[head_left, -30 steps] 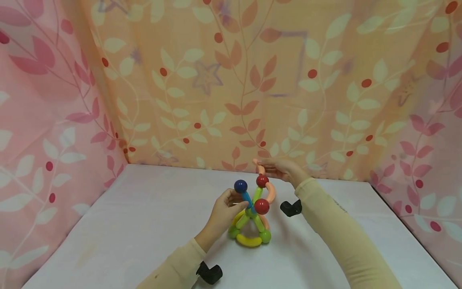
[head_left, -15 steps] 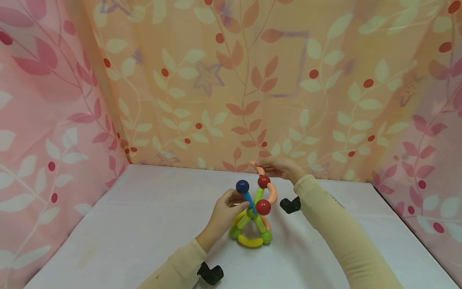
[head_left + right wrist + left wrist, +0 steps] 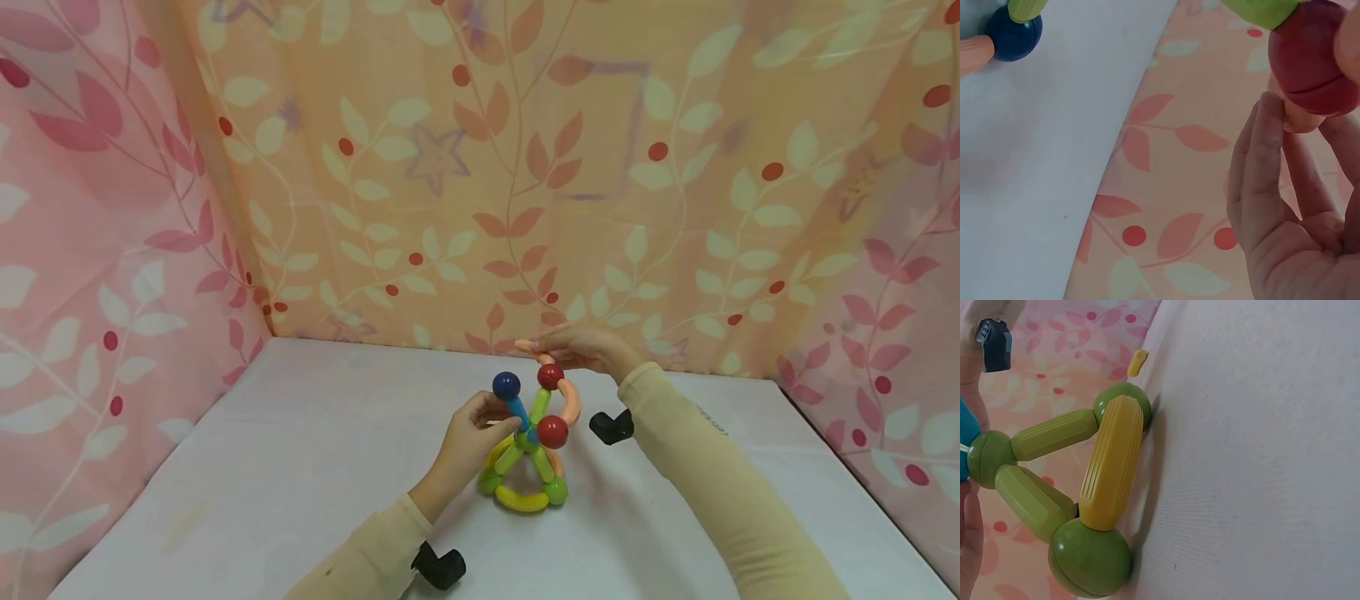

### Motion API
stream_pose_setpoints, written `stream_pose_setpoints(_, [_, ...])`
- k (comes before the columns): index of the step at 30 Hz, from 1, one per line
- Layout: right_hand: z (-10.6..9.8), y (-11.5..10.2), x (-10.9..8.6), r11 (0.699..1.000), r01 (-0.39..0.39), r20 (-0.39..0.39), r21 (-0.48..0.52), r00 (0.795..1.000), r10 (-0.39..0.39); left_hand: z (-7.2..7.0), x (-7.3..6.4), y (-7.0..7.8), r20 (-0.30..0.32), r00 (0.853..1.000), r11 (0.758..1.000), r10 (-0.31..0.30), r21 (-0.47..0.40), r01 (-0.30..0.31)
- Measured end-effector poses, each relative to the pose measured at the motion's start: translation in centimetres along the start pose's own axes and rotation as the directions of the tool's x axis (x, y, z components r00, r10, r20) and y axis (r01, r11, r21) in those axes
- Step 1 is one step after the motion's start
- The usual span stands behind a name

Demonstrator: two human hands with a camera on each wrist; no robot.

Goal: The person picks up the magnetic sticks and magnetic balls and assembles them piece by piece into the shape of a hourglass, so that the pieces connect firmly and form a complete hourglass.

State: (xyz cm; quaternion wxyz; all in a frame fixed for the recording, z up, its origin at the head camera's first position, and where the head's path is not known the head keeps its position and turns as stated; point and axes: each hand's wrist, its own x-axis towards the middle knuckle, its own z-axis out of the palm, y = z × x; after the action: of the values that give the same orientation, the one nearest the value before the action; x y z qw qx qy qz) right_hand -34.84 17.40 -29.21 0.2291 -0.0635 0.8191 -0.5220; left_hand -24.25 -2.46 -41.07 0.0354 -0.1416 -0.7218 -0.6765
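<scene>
A magnetic stick-and-ball construction stands on the table, its base made of green balls (image 3: 1090,557), green sticks (image 3: 1054,434) and a curved yellow stick (image 3: 521,500). My left hand (image 3: 468,437) pinches the blue stick (image 3: 517,410), which slants up to a dark blue ball (image 3: 506,385). A red ball (image 3: 552,432) sits at the front; a curved pink stick (image 3: 572,402) links it to a higher red ball (image 3: 551,377). Behind that upper ball, my right hand (image 3: 588,348) holds another pink stick (image 3: 527,346) between thumb and fingers. Its grip is partly hidden.
The white tabletop (image 3: 300,433) runs back to a patterned orange curtain (image 3: 420,208), with pink curtains (image 3: 90,250) at the sides. Black wrist devices (image 3: 441,568) show on both arms. A small yellow piece (image 3: 1137,362) appears behind the base in the left wrist view.
The top pink stick has tipped over to the left, its free end now lower, with my right hand still on it. My left hand keeps its hold; the view shifts slightly.
</scene>
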Motion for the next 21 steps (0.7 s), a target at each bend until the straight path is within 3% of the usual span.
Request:
stream_pose_setpoints(8, [-0.01, -0.09, -0.61, 0.995, 0.041, -0.003, -0.086, 0.999, -0.042, 0.03, -0.03, 0.04, -0.015, 1.000, 1.000, 0.011, 0.012, -0.011])
stream_pose_setpoints(21, [0.04, 0.23, -0.34, 1.000, 0.023, -0.016, -0.021, 1.000, -0.023, 0.09, -0.03, 0.06, -0.017, 1.000, 1.000, -0.008, 0.022, 0.008])
